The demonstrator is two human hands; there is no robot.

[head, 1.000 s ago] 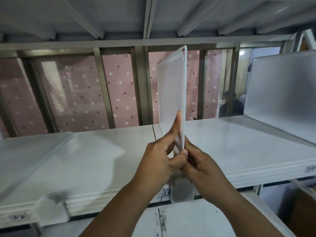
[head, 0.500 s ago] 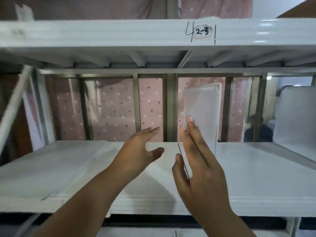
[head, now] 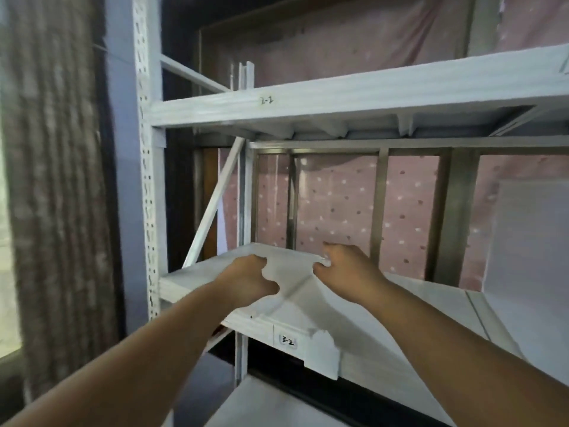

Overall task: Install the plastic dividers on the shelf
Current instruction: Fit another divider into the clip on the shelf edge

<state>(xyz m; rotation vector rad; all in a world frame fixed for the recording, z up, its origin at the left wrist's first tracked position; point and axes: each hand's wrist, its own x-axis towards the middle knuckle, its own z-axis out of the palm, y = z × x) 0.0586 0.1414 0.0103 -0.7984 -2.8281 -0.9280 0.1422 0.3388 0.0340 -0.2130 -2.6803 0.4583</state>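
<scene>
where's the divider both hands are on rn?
Head view, centre: the divider lies flat on the shelf near its left end, between the left hand and right hand, its front tab hanging beside the 3-2 label.

I face a white metal shelf (head: pixel 385 322), its board running from nine o'clock toward three o'clock and tilted in my view. A translucent plastic divider (head: pixel 286 291) lies flat on the board at its nine o'clock end, and its front tab (head: pixel 321 355) hangs down over the front lip at six o'clock, just beside a label marked 3-2 (head: pixel 288 341). Both of my hands rest on this sheet. At three o'clock a second divider (head: pixel 529 241) stands upright on the board. Overhead at twelve o'clock runs the upper shelf (head: pixel 354 98), marked 2-2.
</scene>
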